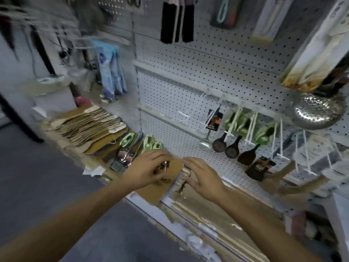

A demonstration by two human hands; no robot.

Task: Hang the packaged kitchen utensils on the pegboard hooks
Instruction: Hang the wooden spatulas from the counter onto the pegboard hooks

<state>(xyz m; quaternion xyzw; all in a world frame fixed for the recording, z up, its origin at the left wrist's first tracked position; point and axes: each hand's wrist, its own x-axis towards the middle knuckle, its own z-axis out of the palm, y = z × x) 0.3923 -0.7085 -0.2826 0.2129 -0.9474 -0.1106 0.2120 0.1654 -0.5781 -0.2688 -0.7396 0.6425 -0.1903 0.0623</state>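
Packaged utensils (164,168), small and blurred, are lying on a brown cardboard sheet (160,188) at the front edge of the shelf (207,210). Left hand (149,170) is curling its fingers over these packages, and the fingertips are touching them; whether the fingers are actually pinching one cannot be told through the blur. Right hand (203,179) is resting just beside it, with its fingers spread and lightly bent over a pale package (186,170) at the sheet's right edge; a firm grip cannot be confirmed here either. Left of the hands, green-carded packages (149,143) and red-and-black carded ones (125,156) are lying on the shelf, and farther left a stack of wooden spatulas (90,123) is fanning out. Behind the shelf, the white pegboard (217,69) is carrying a row of white hooks (194,104). Dark spoons (225,145), a small metal ladle (204,143) and a dark spatula (247,155) are hanging from these hooks on green cards. At the upper right, a perforated metal skimmer (319,113) is hanging near the camera.
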